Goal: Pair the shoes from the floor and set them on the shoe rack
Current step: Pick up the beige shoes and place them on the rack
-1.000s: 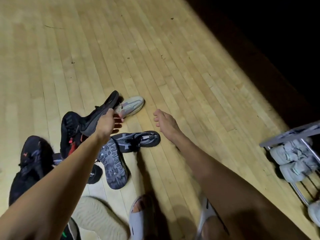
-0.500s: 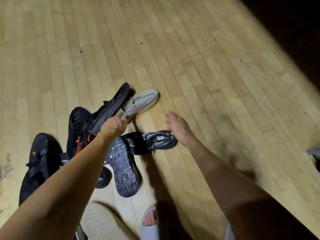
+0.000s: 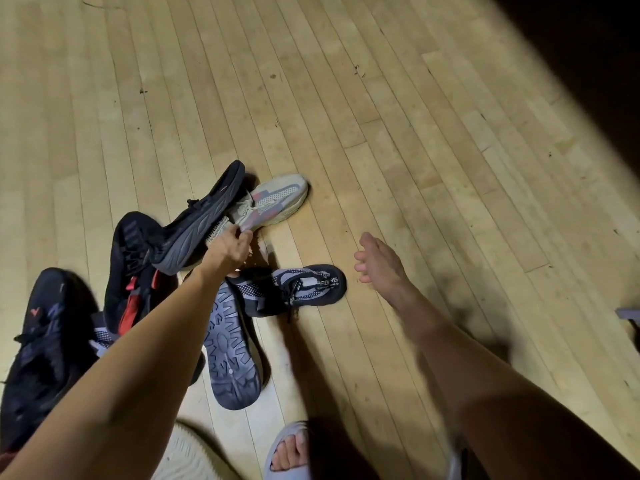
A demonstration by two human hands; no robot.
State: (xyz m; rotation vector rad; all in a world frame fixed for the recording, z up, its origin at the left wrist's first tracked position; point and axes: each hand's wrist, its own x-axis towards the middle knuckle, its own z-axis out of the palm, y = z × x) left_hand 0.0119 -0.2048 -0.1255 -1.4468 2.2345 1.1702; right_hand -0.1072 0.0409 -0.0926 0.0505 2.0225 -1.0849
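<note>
A loose pile of shoes lies on the wooden floor at the left. My left hand point(image 3: 230, 249) pinches the heel collar of a beige sneaker point(image 3: 273, 199) whose toe points right. A black sneaker point(image 3: 197, 220) leans across the beige one, sole edge up. Below them a grey-and-black knit shoe point(image 3: 294, 289) lies upright, and its mate point(image 3: 232, 355) lies sole up. My right hand point(image 3: 379, 263) hovers just right of the knit shoe, fingers apart and holding nothing. The shoe rack point(image 3: 628, 313) shows only as a corner at the right edge.
More black shoes sit at the left: one with red straps point(image 3: 135, 271) and one at the frame edge point(image 3: 38, 344). A pale ribbed sole point(image 3: 187, 455) lies at the bottom. My foot in a grey slide point(image 3: 289, 452) stands near it. Bare floorboards point(image 3: 415, 150) stretch right and beyond.
My left hand has moved from the black sneaker's sole to the beige sneaker and closed on its heel. The view has swung left, so the rack has almost left the frame.
</note>
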